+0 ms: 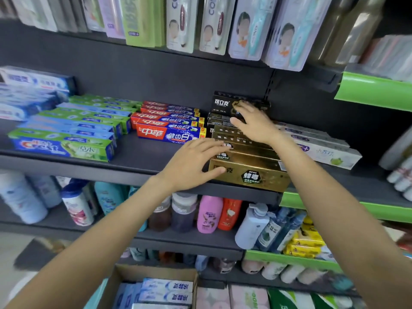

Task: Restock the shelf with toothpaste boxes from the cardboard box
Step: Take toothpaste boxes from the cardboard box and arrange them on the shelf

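Shelf (142, 157) at frame centre is being restocked.
Gold toothpaste boxes (252, 172) are being straightened by flat left hand (194, 163) and right hand (254, 123); cardboard box (156, 275), bottom, still being emptied.

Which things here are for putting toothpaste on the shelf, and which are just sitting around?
For the job: gold toothpaste boxes, left hand and right hand touching them, shelf, cardboard box below.

Just sitting around: toothbrush packs, shampoo bottles, red toothpaste boxes.

Both forearms are bare, the left hand (191, 162) and right hand (254, 123) ungloved.
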A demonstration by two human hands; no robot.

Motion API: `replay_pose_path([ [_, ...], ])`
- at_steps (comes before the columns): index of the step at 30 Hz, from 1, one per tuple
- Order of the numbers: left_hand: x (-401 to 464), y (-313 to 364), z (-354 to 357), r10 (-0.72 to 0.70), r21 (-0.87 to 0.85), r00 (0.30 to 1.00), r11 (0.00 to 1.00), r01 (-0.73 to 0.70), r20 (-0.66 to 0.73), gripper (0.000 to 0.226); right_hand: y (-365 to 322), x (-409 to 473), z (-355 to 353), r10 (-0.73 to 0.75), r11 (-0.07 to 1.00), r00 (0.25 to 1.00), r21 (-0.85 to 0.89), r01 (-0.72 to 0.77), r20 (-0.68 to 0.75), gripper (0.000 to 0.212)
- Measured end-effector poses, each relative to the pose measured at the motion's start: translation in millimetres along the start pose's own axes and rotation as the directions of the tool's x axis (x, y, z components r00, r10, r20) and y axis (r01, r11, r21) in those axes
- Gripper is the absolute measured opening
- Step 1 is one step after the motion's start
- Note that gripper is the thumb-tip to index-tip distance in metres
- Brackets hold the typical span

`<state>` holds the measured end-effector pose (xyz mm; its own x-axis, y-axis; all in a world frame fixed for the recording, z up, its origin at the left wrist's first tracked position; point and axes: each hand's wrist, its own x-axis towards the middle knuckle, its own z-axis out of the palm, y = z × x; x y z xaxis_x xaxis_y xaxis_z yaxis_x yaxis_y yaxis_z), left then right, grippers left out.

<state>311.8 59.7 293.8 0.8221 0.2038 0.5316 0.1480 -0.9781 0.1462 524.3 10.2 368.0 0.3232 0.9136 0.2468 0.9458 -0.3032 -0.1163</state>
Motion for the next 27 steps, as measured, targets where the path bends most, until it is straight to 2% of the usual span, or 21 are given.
replay_pose_path([
  [2, -17.9, 11.6, -4.7, -0.065, -0.085, 0.981, 0.995, 0.05, -0.184, 0.044, -20.7, -39.9, -2.3, -0.084, 0.993, 0.989, 0.076, 0.094, -0.122, 0.05],
  [5, -61.2, 27.9, -11.5, -0.229, -0.27, 0.861, 0.956, 0.112, -0.454, 0.025, -60.4, -106.6, 9.0, -0.176, 0.954, 0.929, 0.178, 0.243, -0.326, 0.033],
  [6, -80.6, 31.1, -11.0, -0.287, -0.334, 0.82, 0.934, 0.124, -0.496, 0.022, -75.4, -127.8, 18.7, -0.195, 0.937, 0.905, 0.202, 0.286, -0.377, 0.03],
  [8, -122.8, 32.7, -5.8, -0.394, -0.428, 0.781, 0.885, 0.181, -0.485, 0.022, -103.1, -164.6, 48.1, -0.216, 0.908, 0.878, 0.242, 0.341, -0.426, 0.028],
  [11, -188.7, 21.2, 7.9, -0.532, -0.476, 0.78, 0.806, 0.35, -0.328, 0.027, -135.7, -206.1, 108.2, -0.201, 0.9, 0.916, 0.304, 0.312, -0.346, 0.026],
  [14, -252.8, -7.3, 30.8, -0.65, -0.402, 0.76, 0.701, 0.589, -0.019, 0.03, -159.4, -233.2, 176.0, -0.157, 0.909, 0.979, 0.368, 0.196, -0.133, 0.027],
  [15, -273.8, -19.2, 39.6, -0.685, -0.336, 0.721, 0.657, 0.675, 0.108, 0.032, -165.8, -239.5, 200.5, -0.129, 0.916, 0.991, 0.377, 0.135, -0.041, 0.025],
  [17, -315.7, -41.0, 60.4, -0.737, -0.201, 0.599, 0.565, 0.8, 0.314, 0.043, -175.1, -253.0, 254.8, -0.054, 0.929, 0.986, 0.371, -0.008, 0.157, 0.024],
  [19, -352.4, -54.1, 83.5, -0.743, -0.131, 0.513, 0.511, 0.85, 0.43, 0.056, -179.7, -265.7, 309.2, -0.005, 0.937, 0.946, 0.333, -0.109, 0.325, 0.029],
  [21, -377.9, -61.0, 108.5, -0.702, -0.095, 0.488, 0.52, 0.849, 0.519, 0.052, -180.6, -276.5, 354.5, -0.007, 0.948, 0.891, 0.286, -0.138, 0.453, 0.032],
  [23, -392.1, -64.3, 137.8, -0.64, -0.046, 0.491, 0.58, 0.813, 0.591, 0.044, -179.0, -285.8, 390.0, -0.01, 0.976, 0.813, 0.184, -0.12, 0.582, 0.041],
  [25, -399.1, -66.5, 170.5, -0.576, 0.009, 0.508, 0.667, 0.745, 0.64, 0.052, -175.7, -294.7, 420.8, 0.016, 0.992, 0.762, 0.083, -0.092, 0.648, 0.055],
  [27, -403.4, -66.5, 205.5, -0.503, 0.074, 0.494, 0.75, 0.657, 0.709, 0.063, -173.0, -302.7, 447.4, 0.064, 0.995, 0.711, 0.01, -0.1, 0.701, 0.069],
])
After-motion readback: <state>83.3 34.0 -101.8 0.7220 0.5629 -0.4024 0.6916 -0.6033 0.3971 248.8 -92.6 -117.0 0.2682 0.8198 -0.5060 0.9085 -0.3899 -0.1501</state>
